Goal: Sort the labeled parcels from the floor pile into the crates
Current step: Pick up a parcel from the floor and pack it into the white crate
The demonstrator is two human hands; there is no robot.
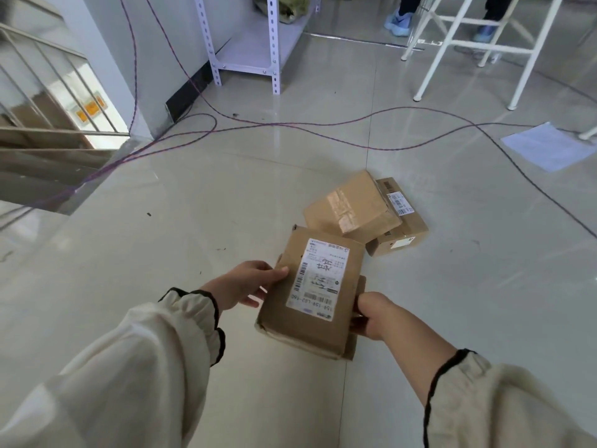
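1. The left hand clasps the flat brown cardboard parcel with a white shipping label at its left edge, thumb on top.
2. The right hand clamps its right edge.
3. The parcel is held above the glossy tiled floor, near two stacked brown cardboard boxes.

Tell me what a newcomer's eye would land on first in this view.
First, the labeled parcel at centre, gripped by the left hand on its left edge and the right hand on its right edge, label facing up. Next, two boxes just beyond it on the floor, one leaning across the other. Then the cables snaking over the tiles farther back.
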